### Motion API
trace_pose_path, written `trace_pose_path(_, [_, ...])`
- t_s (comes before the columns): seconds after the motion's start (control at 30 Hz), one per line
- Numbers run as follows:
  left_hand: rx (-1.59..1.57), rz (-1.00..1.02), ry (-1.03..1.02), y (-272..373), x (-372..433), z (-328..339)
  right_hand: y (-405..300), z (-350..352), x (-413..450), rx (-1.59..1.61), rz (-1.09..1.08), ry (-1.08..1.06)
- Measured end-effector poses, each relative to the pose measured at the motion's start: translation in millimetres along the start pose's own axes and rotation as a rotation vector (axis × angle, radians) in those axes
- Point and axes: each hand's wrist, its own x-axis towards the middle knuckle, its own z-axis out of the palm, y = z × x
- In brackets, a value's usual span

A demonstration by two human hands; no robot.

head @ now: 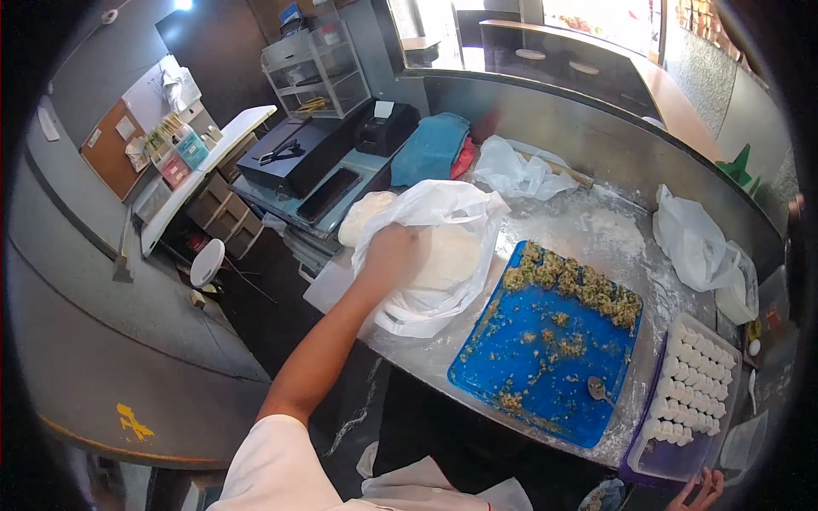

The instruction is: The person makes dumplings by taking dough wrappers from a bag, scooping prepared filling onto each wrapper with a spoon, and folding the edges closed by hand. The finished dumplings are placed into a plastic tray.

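Note:
My left hand (396, 249) reaches into a white plastic bag (418, 319) on the steel worktop. Inside the bag lies a large pale dough mass (450, 255), and the hand is at its left side. Its fingers are blurred and partly hidden, so I cannot tell whether they grip. Another rounded dough piece (364, 217) shows behind the bag. My right hand (703, 490) is at the bottom right, fingers apart, by the near corner of a clear plastic tray (645, 457). Several rows of small white dough pieces (693, 383) fill most of that tray.
A blue tray (505, 348) carries a chopped filling (575, 281), heaped along its far side, and a metal spoon (597, 388). Flour dusts the steel worktop (575, 223). Farther back are crumpled plastic (517, 169), folded teal cloth (428, 150) and a bagged container (696, 239).

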Motion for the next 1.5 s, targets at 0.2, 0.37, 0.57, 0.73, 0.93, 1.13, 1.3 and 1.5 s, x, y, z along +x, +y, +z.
trace_pose_path(0.2, [0.040, -0.078, -0.063, -16, 10, 15, -10, -1, 6, 0.086, 0.018, -0.005])
trace_pose_path(0.37, [0.126, -0.142, -0.053, -26, 14, 31, -17, -4, 7, 0.087, 0.004, -0.008])
trace_pose_path(0.57, [-0.009, -0.024, -0.052, -12, 17, 15, -18, -12, -4, 0.108, 0.068, 0.016])
trace_pose_path(0.73, [-0.098, -0.037, -0.042, 9, 3, -1, -60, -19, -1, 0.414, 0.136, 0.020])
trace_pose_path(0.93, [-0.099, 0.020, 0.090, 41, -18, -44, -140, 17, 18, 0.664, -0.013, -0.380])
trace_pose_path(1.13, [-0.584, -0.095, 0.094, 95, -42, -121, -156, 54, 20, 0.503, -0.103, -0.498])
trace_pose_path(1.3, [-0.960, -0.169, -0.016, 82, -68, -134, -162, 70, 21, 0.452, -0.145, -0.510])
trace_pose_path(1.5, [-1.497, -0.300, 0.009, 63, -99, -132, -168, 60, 41, 0.729, -0.020, -0.580])
